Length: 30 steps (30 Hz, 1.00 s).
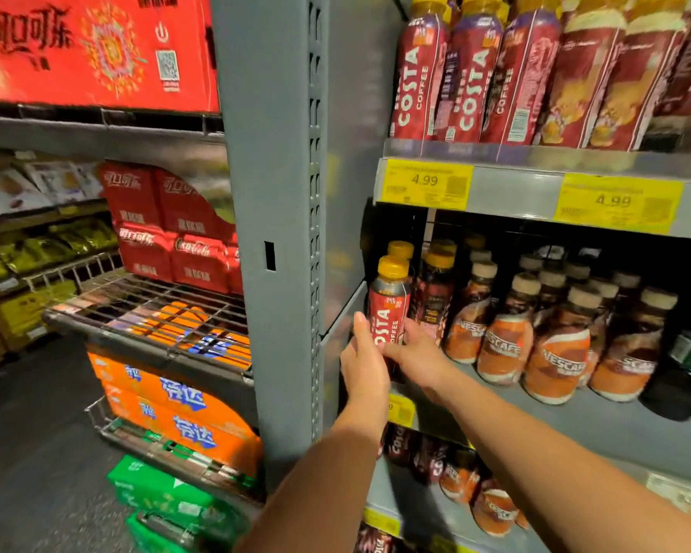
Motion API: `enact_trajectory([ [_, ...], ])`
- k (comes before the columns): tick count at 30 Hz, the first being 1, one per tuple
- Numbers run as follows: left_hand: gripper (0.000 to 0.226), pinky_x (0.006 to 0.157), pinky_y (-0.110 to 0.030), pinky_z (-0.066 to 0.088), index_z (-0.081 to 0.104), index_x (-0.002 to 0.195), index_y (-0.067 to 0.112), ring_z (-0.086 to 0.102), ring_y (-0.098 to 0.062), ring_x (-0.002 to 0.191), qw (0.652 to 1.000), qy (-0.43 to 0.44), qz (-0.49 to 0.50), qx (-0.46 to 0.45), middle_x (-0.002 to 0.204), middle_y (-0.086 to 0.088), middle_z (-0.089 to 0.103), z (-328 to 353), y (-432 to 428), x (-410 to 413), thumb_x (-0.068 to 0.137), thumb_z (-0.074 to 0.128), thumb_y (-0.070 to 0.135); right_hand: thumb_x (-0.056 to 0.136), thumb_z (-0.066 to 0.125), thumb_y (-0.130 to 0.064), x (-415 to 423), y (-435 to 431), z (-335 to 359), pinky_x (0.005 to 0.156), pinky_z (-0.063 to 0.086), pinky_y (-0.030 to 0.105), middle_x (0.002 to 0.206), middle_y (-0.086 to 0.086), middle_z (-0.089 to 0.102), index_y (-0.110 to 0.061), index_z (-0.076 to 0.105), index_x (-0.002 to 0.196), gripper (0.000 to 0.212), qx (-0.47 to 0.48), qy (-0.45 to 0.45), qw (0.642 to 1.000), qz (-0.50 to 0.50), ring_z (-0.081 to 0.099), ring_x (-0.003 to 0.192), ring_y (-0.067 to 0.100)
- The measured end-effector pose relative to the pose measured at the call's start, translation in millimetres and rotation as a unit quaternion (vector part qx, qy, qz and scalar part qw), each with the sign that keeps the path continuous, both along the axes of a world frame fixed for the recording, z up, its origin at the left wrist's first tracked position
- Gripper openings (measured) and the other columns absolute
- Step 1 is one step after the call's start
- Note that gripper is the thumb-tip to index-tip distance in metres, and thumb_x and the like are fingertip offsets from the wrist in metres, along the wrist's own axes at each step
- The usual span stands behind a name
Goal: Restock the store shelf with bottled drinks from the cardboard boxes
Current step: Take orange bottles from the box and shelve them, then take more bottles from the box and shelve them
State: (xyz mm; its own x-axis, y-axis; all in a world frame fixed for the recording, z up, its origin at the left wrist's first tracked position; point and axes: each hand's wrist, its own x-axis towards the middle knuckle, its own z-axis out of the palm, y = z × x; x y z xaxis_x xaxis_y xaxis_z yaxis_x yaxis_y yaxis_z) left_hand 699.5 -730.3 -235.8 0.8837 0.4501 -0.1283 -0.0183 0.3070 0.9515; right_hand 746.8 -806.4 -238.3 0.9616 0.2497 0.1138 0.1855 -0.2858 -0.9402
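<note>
A Costa coffee bottle (389, 303) with a red label and yellow cap stands upright at the left end of the middle shelf (623, 429). Both my hands reach to its lower part. My left hand (364, 361) holds its left side, fingers pointing up along the label. My right hand (413, 349) wraps its base from the right. A second yellow-capped bottle (400, 249) stands right behind it, and darker Costa bottles (435, 289) stand beside it.
Nescafe bottles (555, 345) fill the shelf to the right. Larger Costa bottles (471, 73) line the shelf above, over yellow price tags (425, 183). A grey upright post (280, 233) borders the shelf at left. Red, orange and green drink cases (176, 413) sit on wire racks further left.
</note>
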Motion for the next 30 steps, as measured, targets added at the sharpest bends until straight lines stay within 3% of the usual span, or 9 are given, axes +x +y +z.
enact_trajectory([
  [6, 0.048, 0.097, -0.036, 0.046, 0.066, 0.113, 0.02, 0.062, -0.019, 0.103, 0.998, -0.016, -0.014, 0.059, 0.108, -0.005, 0.068, -1, 1, -11, 0.097, 0.034, 0.052, 0.075, 0.077, -0.023, -13, -9, -1, 0.101, 0.045, 0.034, 0.115, -0.004, 0.066, -0.016, 0.056, 0.123, 0.052, -0.046, 0.06, 0.997, 0.009, 0.062, 0.106, 0.015],
  [8, 0.043, 0.09, -0.033, 0.046, 0.066, 0.111, 0.018, 0.062, -0.02, 0.102, 0.995, -0.006, -0.011, 0.097, 0.107, -0.005, 0.068, 3, -1, -23, 0.098, 0.037, 0.046, 0.079, 0.074, -0.02, -25, -21, 5, 0.1, 0.039, 0.027, 0.119, -0.007, 0.057, -0.014, 0.05, 0.128, 0.055, -0.067, 0.054, 0.996, -0.007, 0.054, 0.109, 0.012],
  [11, 0.034, 0.081, -0.028, 0.04, 0.066, 0.112, 0.014, 0.058, -0.022, 0.1, 0.971, 0.011, -0.025, 0.237, 0.102, -0.003, 0.064, 7, -10, -49, 0.097, 0.045, 0.036, 0.085, 0.067, -0.024, -47, -50, 21, 0.098, 0.037, 0.027, 0.137, 0.004, 0.05, -0.009, 0.042, 0.138, 0.061, -0.219, -0.006, 0.976, -0.011, 0.048, 0.123, 0.022],
  [13, 0.031, 0.081, -0.03, 0.042, 0.065, 0.113, 0.016, 0.058, -0.028, 0.104, 0.923, 0.058, -0.038, 0.377, 0.107, -0.007, 0.064, 8, -16, -68, 0.094, 0.049, 0.035, 0.088, 0.062, -0.029, -64, -72, 32, 0.099, 0.038, 0.03, 0.142, 0.01, 0.046, -0.008, 0.039, 0.14, 0.06, -0.356, -0.038, 0.934, 0.006, 0.046, 0.127, 0.027],
  [16, 0.033, 0.088, -0.038, 0.047, 0.061, 0.114, 0.017, 0.056, -0.033, 0.111, 0.753, 0.138, -0.1, 0.636, 0.12, -0.01, 0.061, 6, -30, -96, 0.088, 0.051, 0.034, 0.089, 0.056, -0.027, -96, -110, 43, 0.096, 0.045, 0.036, 0.136, 0.017, 0.05, -0.005, 0.047, 0.133, 0.051, -0.514, -0.086, 0.853, 0.033, 0.049, 0.122, 0.033],
  [18, 0.033, 0.089, -0.04, 0.047, 0.058, 0.113, 0.016, 0.055, -0.032, 0.115, 0.666, 0.161, -0.12, 0.719, 0.122, -0.01, 0.06, 4, -46, -116, 0.087, 0.051, 0.035, 0.088, 0.054, -0.024, -118, -133, 44, 0.09, 0.048, 0.036, 0.128, 0.019, 0.055, -0.005, 0.053, 0.125, 0.042, -0.555, -0.115, 0.823, 0.042, 0.053, 0.116, 0.034],
  [23, 0.041, 0.092, -0.042, 0.045, 0.054, 0.122, 0.016, 0.052, -0.031, 0.117, 0.606, 0.173, -0.166, 0.759, 0.125, -0.009, 0.056, -15, -94, -159, 0.09, 0.047, 0.042, 0.086, 0.056, -0.025, -169, -178, 16, 0.087, 0.049, 0.038, 0.123, 0.018, 0.059, -0.008, 0.055, 0.119, 0.037, -0.564, -0.111, 0.817, 0.041, 0.056, 0.113, 0.034],
  [27, 0.047, 0.096, -0.041, 0.044, 0.051, 0.132, 0.017, 0.051, -0.03, 0.122, 0.594, 0.176, -0.208, 0.757, 0.133, -0.008, 0.054, -53, -126, -189, 0.091, 0.048, 0.04, 0.087, 0.053, -0.029, -204, -201, -35, 0.09, 0.049, 0.038, 0.124, 0.014, 0.06, -0.013, 0.058, 0.115, 0.033, -0.541, -0.078, 0.836, 0.052, 0.057, 0.114, 0.033],
  [30, 0.041, 0.091, -0.039, 0.048, 0.055, 0.125, 0.017, 0.056, -0.028, 0.115, 0.586, 0.182, -0.247, 0.75, 0.127, -0.007, 0.058, -87, -136, -209, 0.089, 0.047, 0.035, 0.086, 0.055, -0.028, -228, -211, -77, 0.083, 0.051, 0.038, 0.119, 0.014, 0.061, -0.012, 0.057, 0.114, 0.033, -0.553, -0.027, 0.831, 0.064, 0.059, 0.108, 0.034],
])
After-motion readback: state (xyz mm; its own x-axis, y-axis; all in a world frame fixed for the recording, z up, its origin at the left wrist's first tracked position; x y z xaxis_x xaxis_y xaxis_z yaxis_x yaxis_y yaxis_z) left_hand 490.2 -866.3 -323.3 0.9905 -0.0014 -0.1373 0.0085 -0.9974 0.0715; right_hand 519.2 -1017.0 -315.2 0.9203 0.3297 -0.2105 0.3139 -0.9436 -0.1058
